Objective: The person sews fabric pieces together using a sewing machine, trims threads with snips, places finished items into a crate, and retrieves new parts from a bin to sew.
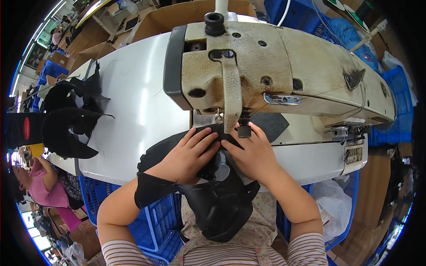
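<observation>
A black piece that looks like a shoe upper (226, 206) lies under the sewing machine's head (239, 66) and hangs over the table's near edge, with a grey inner patch showing. My left hand (188, 153) holds its left part, fingers close together on the black material, tips near the needle area. From the right, my right hand (253, 153) grips the same piece, its thumb on the near side and its fingers partly hidden behind a dark knob. The presser lever (231, 93) hides the spot under the needle. A flat dark piece (268, 126) rests beyond my right hand.
More black uppers (73, 115) hang at the white table's (128, 97) left end. Blue crates (153, 224) stand below on the left; another, with white plastic bags (330, 204), is on the right. Cardboard boxes lie behind. A person in pink (46, 186) sits far left.
</observation>
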### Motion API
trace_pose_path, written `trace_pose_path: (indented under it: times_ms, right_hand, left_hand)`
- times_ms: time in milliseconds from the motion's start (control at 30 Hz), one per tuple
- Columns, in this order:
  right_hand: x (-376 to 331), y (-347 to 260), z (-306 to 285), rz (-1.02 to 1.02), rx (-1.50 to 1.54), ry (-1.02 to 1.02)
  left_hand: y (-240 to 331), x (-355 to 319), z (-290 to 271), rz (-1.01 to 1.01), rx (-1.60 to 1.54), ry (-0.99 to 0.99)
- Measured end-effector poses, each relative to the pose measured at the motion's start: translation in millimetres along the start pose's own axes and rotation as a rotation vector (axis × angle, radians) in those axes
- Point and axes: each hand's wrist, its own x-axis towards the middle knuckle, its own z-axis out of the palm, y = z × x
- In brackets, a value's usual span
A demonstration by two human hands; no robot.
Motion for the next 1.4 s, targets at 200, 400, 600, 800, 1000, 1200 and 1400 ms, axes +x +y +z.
trace_pose_path:
  times_ms: [200,400,600,800,1000,1200,1400]
  right_hand:
    - [-0.2,0.4,-0.3,0.006,0.023,0.003]
    - [0.7,-0.2,-2.8,0.004,0.026,-0.007]
    - [3.5,3.8,-1.1,0.024,-0.01,-0.015]
    - [11.4,15.4,0.4,0.004,-0.018,-0.023]
    - [19.9,23.6,0.8,-0.007,0.032,-0.006]
    - [21.0,29.3,2.8,-0.073,0.047,0.022]
    - [21.6,32.7,5.5,-0.089,0.043,0.03]
  left_hand:
    - [1.4,-1.1,0.1,-0.015,-0.034,0.01]
    - [-0.2,-1.5,0.2,0.001,-0.023,-0.008]
    - [-3.7,4.3,6.9,0.032,0.127,0.052]
    - [-13.9,10.7,17.4,0.04,0.142,0.135]
    - [-19.3,17.9,20.6,0.046,0.203,0.222]
    - [-21.2,20.0,22.1,0.036,0.295,0.306]
    - [-25.3,19.8,22.3,0.068,0.316,0.261]
